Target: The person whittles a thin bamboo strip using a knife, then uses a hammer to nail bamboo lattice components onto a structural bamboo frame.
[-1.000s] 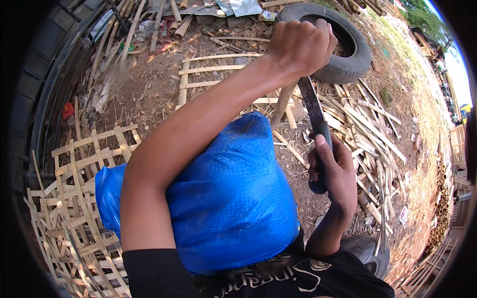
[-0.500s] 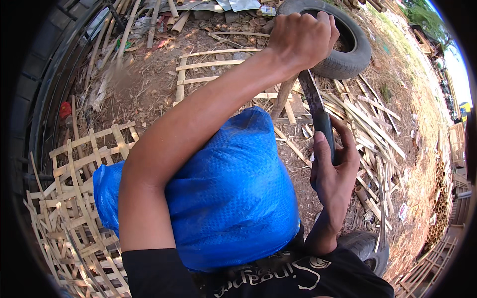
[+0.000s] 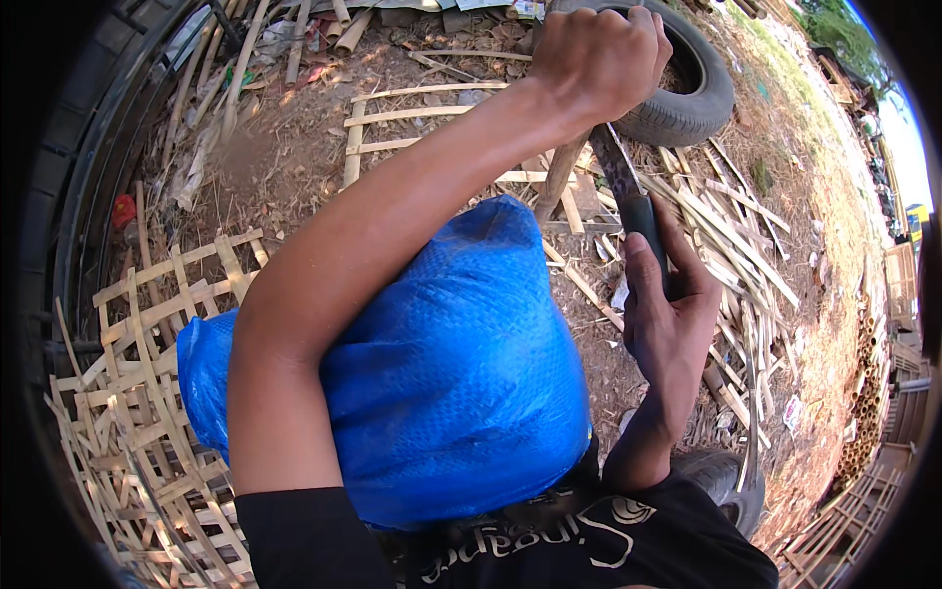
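Observation:
My right hand (image 3: 672, 299) grips the dark handle of a knife (image 3: 616, 169), its fingers curled around it. The blade slants up and left toward my left hand (image 3: 601, 67), and its far end is close below that fist. My left arm reaches across from the lower left, and the fist is closed with its back toward me. Whatever it holds is hidden. Just beneath it stands a wooden stake (image 3: 561, 182). A bulging blue woven plastic sheet (image 3: 461, 363) covers my lap, under my left arm.
A tyre (image 3: 687, 83) lies beyond my left fist, another tyre (image 3: 721, 476) at lower right. Loose bamboo strips (image 3: 731, 231) pile up to the right. Woven bamboo lattice (image 3: 162, 412) spreads at left, and a smaller lattice (image 3: 397, 118) lies ahead. A dark metal frame (image 3: 78, 196) edges the far left.
My right hand and the knife have moved slightly forward, toward my left fist. The left fist stays closed in nearly the same place. The whole view has shifted a little.

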Tool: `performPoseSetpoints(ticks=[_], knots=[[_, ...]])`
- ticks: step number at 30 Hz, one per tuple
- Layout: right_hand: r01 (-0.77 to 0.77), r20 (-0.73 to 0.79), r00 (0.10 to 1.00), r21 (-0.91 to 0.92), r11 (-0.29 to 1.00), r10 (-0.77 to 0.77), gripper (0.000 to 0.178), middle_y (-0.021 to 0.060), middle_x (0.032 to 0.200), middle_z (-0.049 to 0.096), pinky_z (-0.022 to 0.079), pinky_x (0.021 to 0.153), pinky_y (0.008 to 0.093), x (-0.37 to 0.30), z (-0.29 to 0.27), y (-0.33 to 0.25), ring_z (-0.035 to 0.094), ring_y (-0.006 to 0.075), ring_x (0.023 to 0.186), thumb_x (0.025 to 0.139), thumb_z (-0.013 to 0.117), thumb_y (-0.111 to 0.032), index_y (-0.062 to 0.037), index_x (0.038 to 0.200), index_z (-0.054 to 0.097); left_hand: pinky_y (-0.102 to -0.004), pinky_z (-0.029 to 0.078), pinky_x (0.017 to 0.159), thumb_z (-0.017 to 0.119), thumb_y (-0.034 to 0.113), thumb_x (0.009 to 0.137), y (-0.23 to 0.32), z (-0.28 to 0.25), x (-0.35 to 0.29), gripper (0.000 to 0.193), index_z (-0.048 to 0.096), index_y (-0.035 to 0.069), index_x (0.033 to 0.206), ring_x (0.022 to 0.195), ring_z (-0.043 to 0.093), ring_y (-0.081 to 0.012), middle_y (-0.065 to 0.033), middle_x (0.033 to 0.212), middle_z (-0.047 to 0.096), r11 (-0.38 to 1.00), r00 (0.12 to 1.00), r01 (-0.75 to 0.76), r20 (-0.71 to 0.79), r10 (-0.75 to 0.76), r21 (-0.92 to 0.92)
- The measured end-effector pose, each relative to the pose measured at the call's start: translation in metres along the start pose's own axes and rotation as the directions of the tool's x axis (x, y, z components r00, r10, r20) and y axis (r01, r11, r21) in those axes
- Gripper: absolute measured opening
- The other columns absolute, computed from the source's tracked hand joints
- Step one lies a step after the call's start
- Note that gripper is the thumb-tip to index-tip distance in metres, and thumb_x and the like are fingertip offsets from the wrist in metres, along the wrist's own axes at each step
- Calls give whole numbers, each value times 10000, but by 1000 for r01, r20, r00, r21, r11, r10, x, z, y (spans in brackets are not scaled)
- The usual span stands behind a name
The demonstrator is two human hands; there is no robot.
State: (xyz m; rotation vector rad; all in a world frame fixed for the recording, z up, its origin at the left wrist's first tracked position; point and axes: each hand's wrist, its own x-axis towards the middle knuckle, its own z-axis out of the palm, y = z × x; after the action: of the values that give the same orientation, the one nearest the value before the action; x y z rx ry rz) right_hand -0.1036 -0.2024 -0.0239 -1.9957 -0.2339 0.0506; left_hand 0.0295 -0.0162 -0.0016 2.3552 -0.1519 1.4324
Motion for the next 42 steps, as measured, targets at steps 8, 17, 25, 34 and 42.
performPoseSetpoints(ticks=[8,17,25,34,42], knots=[[-27,-13,1000,43,999,28,483,45,964,712,479,689,220,-3,6,7,592,58,781,993,657,-141,-4,1442,543,-515,558,512,513,215,965,1,0,-1,289,617,13,786,571,687,-393,-215,615,661,999,1000,-7,29,8,-39],[-118,124,990,458,881,68,479,-11,658,550,342,400,210,12,-3,31,449,19,460,1010,618,-146,-64,1472,522,-519,566,529,501,198,965,-7,-2,0,303,657,5,790,579,691,-402,-224,629,668,998,999,-7,36,9,-54],[107,-20,994,140,984,-105,458,84,1070,724,493,737,222,8,5,28,608,73,818,985,662,-86,-30,1430,569,-504,561,507,489,192,974,-4,-6,1,306,646,16,777,563,692,-389,-224,609,657,999,1000,-3,15,4,-52],[76,-37,997,184,980,-70,448,19,963,706,441,642,197,10,11,24,548,26,751,993,654,-102,-52,1431,576,-492,553,488,494,192,978,-5,-4,-2,312,635,18,760,549,684,-382,-221,591,644,999,1000,-19,-16,18,-35],[-142,60,989,75,987,138,456,-5,845,671,442,604,229,8,15,64,526,41,672,967,687,-163,-74,1407,607,-499,556,505,489,185,983,-11,-3,1,329,626,17,736,562,681,-395,-233,619,648,997,1000,-29,-11,28,-71]])
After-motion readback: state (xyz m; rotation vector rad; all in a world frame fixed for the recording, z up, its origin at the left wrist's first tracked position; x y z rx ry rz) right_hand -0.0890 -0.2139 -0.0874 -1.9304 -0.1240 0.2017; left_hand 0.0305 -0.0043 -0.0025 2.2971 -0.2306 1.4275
